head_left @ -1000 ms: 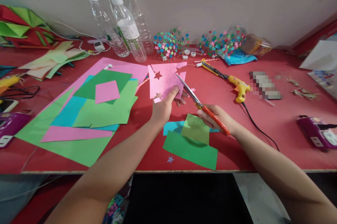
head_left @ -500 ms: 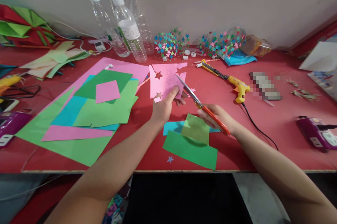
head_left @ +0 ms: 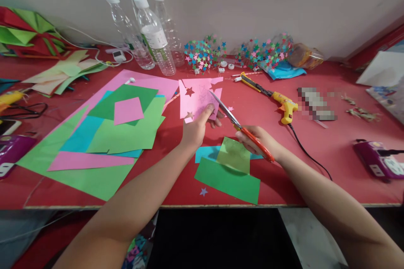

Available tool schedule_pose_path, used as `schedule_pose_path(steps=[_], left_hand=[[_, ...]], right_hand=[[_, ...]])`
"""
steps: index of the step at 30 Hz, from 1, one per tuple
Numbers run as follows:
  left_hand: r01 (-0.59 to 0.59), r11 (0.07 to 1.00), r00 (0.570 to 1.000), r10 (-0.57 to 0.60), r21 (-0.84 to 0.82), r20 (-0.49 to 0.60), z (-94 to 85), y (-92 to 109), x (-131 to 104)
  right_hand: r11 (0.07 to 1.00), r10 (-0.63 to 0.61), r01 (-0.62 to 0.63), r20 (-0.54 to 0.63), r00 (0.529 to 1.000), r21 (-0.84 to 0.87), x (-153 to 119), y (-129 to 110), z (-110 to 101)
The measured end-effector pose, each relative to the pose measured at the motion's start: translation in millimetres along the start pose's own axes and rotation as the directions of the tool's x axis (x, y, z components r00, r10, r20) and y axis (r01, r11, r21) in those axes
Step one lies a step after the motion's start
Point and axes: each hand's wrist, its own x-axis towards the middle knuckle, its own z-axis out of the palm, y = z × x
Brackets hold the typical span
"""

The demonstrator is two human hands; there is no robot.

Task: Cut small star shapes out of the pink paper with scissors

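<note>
Between the thumb and fingers of my left hand (head_left: 197, 128) is a sheet of pink paper (head_left: 198, 90), raised above the red table. Star-shaped holes pierce the sheet, and faint star outlines are drawn on it. My right hand (head_left: 257, 138) grips the orange handles of a pair of scissors (head_left: 229, 111), its blades pointing up and left with their tips at the paper's right part. Below the hands lie a dark green paper piece (head_left: 230, 180), an olive-green square (head_left: 233, 155) and a blue strip (head_left: 206, 152). A small star (head_left: 203, 192) rests near the table's front edge.
Coloured sheets (head_left: 126, 134) are spread at left. Clear plastic bottles (head_left: 158, 41) stand at the back, beside star-covered clear objects (head_left: 202, 54). To the right lie a yellow glue gun (head_left: 285, 105) with its cord and a purple power socket (head_left: 377, 159).
The scissors and both hands hold nearly the same pose against the pink paper. The whole view has shifted very slightly.
</note>
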Motion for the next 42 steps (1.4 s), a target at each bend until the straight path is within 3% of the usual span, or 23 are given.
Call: schedule_pose_path(steps=[32,42], left_hand=[[0.028,0.999,1.0,-0.028,-0.028,-0.008,-2.6,-5,2],[-0.017,1.0,1.0,0.017,-0.018,-0.008,-4.2,-2,4]], right_hand=[[0.997,0.073,-0.073,0.01,0.997,0.038,0,-4,-1],[0.988,-0.035,0.017,0.118,0.992,0.15,2,9,-11]])
